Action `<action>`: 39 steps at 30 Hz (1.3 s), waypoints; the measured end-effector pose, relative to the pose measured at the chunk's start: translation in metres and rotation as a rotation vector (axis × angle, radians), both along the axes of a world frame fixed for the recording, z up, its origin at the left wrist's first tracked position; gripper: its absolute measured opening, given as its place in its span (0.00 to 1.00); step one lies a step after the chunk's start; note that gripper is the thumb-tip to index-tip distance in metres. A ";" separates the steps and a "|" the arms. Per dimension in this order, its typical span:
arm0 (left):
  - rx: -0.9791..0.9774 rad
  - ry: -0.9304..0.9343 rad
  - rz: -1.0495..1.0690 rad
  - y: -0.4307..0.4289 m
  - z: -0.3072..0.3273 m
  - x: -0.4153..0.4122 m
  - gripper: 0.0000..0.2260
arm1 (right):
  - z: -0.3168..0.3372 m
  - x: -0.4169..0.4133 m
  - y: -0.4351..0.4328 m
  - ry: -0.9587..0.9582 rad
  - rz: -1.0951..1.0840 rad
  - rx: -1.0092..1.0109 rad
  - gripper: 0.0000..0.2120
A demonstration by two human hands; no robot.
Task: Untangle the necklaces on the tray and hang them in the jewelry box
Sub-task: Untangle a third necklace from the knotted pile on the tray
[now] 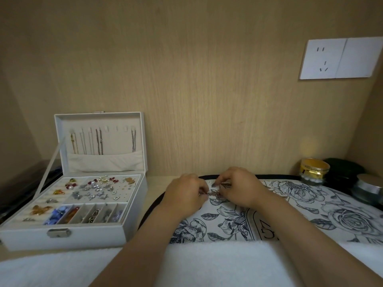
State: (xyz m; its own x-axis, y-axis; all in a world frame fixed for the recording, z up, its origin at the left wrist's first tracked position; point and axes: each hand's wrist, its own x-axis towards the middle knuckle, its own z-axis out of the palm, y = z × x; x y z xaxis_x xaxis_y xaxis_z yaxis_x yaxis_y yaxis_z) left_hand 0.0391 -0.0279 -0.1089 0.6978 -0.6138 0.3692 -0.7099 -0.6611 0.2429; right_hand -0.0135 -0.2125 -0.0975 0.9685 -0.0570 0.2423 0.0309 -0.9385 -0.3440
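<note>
Between your two hands, on the far left part of the floral tray (290, 206), lies the tangle of necklaces (213, 192), a small knot of thin silvery chain resting on the tray's printed surface. Your left hand (185, 193) has its fingers curled in and pinches the knot from the left. Your right hand (238, 186) pinches it from the right, thumb and fingertips drawn together on the chain. How many necklaces are caught up in the knot you cannot tell; it is too small and partly hidden by your fingers.

Left of the tray, just beside its rim, the white jewelry box (93, 235) stands open on the counter (154, 183). Its lid (118, 141) is upright against the wooden back wall, and several chains (99, 141) hang from the hooks inside it, their lower ends tucked into a fabric pocket (105, 161). The box's bottom holds earrings, brooches and beads in small compartments.

A white towel (207, 262) lies across the near edge under your forearms. At the far right stand a gold jar (314, 169), a dark jar (345, 171) and a silver-lidded jar (369, 188). A wall socket (339, 59) sits high on the right.
</note>
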 end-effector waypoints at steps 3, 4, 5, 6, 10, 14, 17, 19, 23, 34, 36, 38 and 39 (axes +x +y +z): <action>-0.023 0.043 0.010 0.003 -0.005 0.005 0.07 | -0.005 0.002 0.010 0.015 0.095 0.020 0.07; -0.054 0.050 0.019 0.005 -0.005 0.007 0.06 | -0.007 0.003 0.013 0.013 0.109 0.022 0.06; -0.083 0.056 0.030 0.007 -0.005 0.009 0.05 | -0.009 0.004 0.015 0.008 0.107 0.035 0.05; -0.098 0.060 0.041 0.008 -0.005 0.009 0.05 | -0.010 0.005 0.016 0.008 0.097 0.062 0.04; -0.130 0.055 0.069 0.006 -0.008 0.008 0.06 | -0.012 0.006 0.017 0.054 0.074 0.346 0.05; -0.400 0.288 0.031 0.003 -0.003 0.006 0.05 | -0.005 0.004 0.018 0.010 0.031 0.698 0.06; -0.455 0.462 -0.013 0.004 0.002 0.007 0.05 | 0.002 0.001 0.020 0.054 0.085 0.894 0.11; -0.446 0.515 -0.024 0.005 0.003 0.007 0.05 | 0.005 0.000 0.023 0.095 0.129 0.982 0.12; -0.421 0.516 0.000 0.005 0.006 0.006 0.06 | 0.008 -0.003 0.025 0.153 0.117 0.947 0.12; -0.040 -0.033 0.012 0.024 0.008 0.016 0.08 | 0.005 -0.003 0.017 0.176 0.120 0.821 0.14; -0.064 0.072 -0.026 0.025 0.007 0.016 0.08 | 0.005 -0.003 0.017 0.175 0.120 0.805 0.13; -0.098 0.198 -0.053 0.023 0.002 0.017 0.04 | 0.006 -0.004 0.018 0.175 0.131 0.813 0.13; -0.127 0.243 -0.058 0.021 0.000 0.017 0.04 | 0.006 -0.004 0.018 0.173 0.138 0.824 0.13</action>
